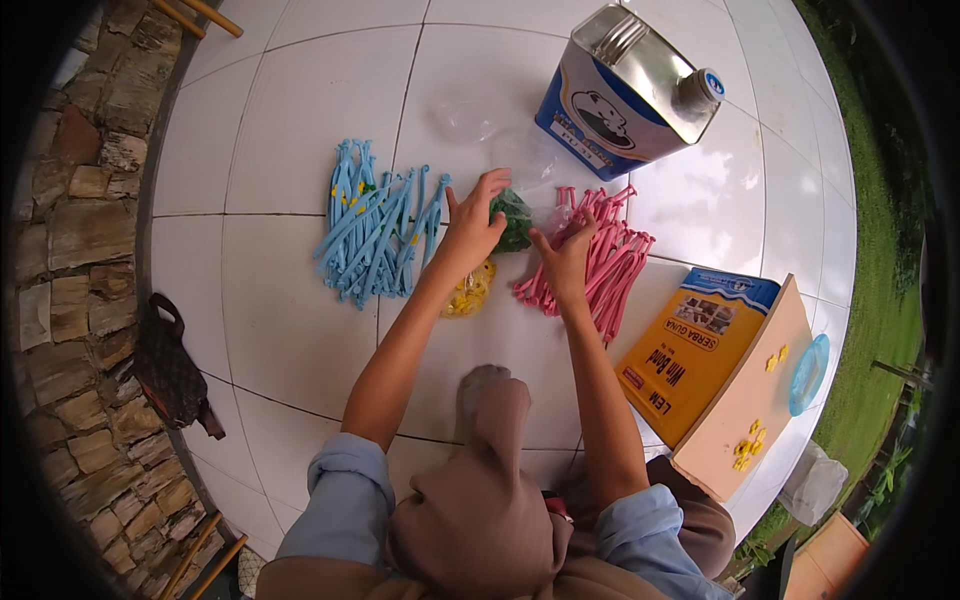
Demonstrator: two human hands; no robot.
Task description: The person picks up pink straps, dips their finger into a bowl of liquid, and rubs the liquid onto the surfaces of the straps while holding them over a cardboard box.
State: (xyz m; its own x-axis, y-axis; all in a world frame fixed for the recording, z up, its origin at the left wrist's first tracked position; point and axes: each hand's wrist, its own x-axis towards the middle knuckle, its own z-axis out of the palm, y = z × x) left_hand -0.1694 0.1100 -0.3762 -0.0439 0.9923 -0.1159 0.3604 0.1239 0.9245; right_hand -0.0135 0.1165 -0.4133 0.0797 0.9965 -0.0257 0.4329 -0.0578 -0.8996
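Note:
Between my two hands is a clear plastic bag of small green pieces [513,222]. My left hand [474,228] is curled at its left side, thumb and fingers closing on the plastic. My right hand [566,252] pinches the bag's clear end, beside the pink strips. Below my left hand lies a clear bag of yellow pieces [468,292], partly covered by my wrist. To the left is a pile of light blue strips [370,235] with knobbed ends, some bearing small yellow and green pieces. A pile of pink strips [612,262] lies partly behind my right hand.
A large metal can [625,95] stands at the far right, near crumpled clear plastic [465,115]. Right of me is a yellow-and-blue box [690,345] with small yellow pieces [748,445] on its tan side, beside a blue dish [810,375]. A brown bag [170,360] lies by the stone wall.

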